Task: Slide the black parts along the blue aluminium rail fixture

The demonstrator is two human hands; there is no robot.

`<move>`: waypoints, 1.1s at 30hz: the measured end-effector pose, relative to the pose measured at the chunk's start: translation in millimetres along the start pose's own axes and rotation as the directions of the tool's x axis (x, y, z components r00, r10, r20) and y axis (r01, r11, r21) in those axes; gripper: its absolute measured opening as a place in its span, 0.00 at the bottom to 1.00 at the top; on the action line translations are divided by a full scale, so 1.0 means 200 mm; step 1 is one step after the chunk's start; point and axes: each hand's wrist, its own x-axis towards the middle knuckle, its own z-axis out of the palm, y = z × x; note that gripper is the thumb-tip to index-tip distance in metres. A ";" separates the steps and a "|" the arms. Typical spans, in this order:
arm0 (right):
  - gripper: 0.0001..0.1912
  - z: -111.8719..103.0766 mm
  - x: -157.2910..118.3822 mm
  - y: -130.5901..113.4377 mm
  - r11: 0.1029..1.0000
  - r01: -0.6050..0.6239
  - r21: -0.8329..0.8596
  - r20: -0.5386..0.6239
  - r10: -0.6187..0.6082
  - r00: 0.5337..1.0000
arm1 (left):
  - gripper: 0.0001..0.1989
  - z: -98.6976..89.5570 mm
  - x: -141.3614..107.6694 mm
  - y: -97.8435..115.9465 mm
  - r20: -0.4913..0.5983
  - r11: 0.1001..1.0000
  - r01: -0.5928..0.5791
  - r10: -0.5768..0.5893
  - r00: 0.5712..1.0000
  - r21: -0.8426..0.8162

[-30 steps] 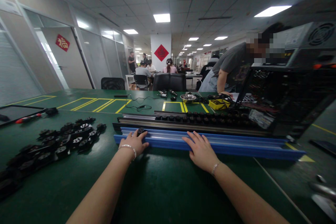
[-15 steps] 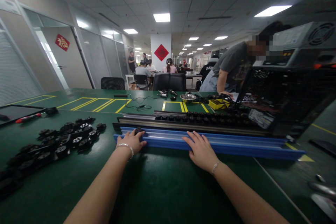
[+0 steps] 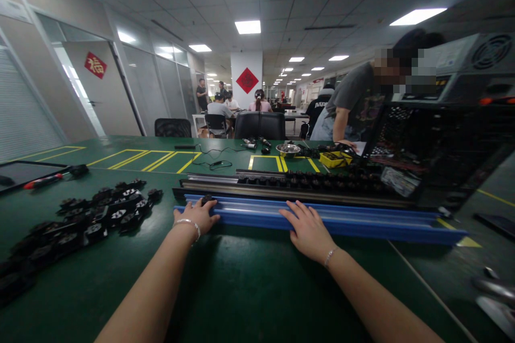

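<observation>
A long blue channel rail (image 3: pixel 362 223) lies across the table in front of me. Near its left end, my left hand (image 3: pixel 196 215) has its fingers and thumb around a small black part (image 3: pixel 207 199) that sits in the channel. Fingers mostly hide this part. Farther right, my right hand (image 3: pixel 306 228) rests on the rail with fingers spread and nothing in them. Behind the blue rail runs a dark rail (image 3: pixel 298 194), and beyond it is a row of black parts (image 3: pixel 322 179).
Many similar black parts (image 3: pixel 96 214) are heaped at the left on the green table (image 3: pixel 241 289). An open computer case (image 3: pixel 442 144) stands at the right. A yellow tray (image 3: pixel 336 159) and a metal bowl (image 3: pixel 288 150) sit farther back. A person (image 3: pixel 350 102) leans over the far right side.
My left hand has slid slightly left along the blue rail, and the small black part has moved with it. My right hand has stayed in place.
</observation>
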 end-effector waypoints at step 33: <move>0.31 0.01 0.00 0.01 1.000 -0.001 0.007 -0.004 0.001 1.000 | 0.31 0.00 0.05 -0.09 0.012 0.993 0.117 -0.117 0.993 -0.022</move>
